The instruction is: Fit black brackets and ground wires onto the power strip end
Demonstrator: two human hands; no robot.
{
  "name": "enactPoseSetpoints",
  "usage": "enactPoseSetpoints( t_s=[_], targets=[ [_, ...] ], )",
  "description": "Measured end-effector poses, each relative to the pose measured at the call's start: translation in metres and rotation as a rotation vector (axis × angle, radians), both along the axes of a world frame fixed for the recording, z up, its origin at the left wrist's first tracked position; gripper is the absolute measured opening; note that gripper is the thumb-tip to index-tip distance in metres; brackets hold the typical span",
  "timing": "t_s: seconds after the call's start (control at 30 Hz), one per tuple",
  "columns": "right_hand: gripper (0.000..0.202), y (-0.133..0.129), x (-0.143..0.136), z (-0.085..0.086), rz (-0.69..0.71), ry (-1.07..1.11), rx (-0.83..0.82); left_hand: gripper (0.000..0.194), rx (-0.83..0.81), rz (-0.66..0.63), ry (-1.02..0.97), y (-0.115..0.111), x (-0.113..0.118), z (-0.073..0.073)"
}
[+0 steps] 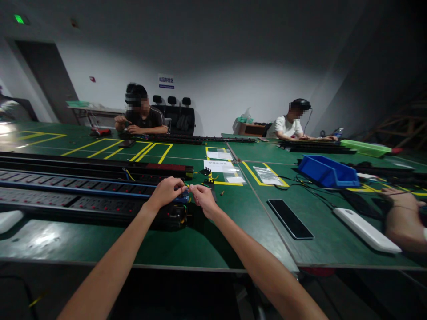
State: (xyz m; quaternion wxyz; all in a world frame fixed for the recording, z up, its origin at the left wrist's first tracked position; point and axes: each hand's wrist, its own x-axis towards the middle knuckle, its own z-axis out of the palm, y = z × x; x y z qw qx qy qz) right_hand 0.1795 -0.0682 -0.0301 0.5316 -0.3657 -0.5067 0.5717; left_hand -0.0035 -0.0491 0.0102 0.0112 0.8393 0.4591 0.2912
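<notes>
A wire (187, 185) sits at the right end of the blue strip (83, 183). The right hand (203, 198) pinches it there; the left hand (167, 192) curls in at the same end, but whether it grips the wire too I cannot tell. A grey strip (110, 204) lies just nearer than the blue strip; well right of it lie a phone (290, 218) and, farther back, a bin (313, 171).

The table (240, 209) is green with yellow lines (250, 173), the strips (106, 204) are black with red dots, one edged blue, the held wire (187, 186) yellowish, the bin (328, 173) blue, the tray (367, 148) bright green, the phone (290, 218) black with a pale rim, and the door (46, 80) grey.
</notes>
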Motion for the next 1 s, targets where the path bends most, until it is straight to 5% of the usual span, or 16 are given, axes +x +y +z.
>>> enactPoseSetpoints(
  t_s=[1.0],
  targets=[
    [0.052,-0.003,-0.0001,0.0044,-0.01,-0.015,-0.015,0.017,0.004,-0.014,-0.018,-0.0003,-0.0003,0.0002]
  ],
)
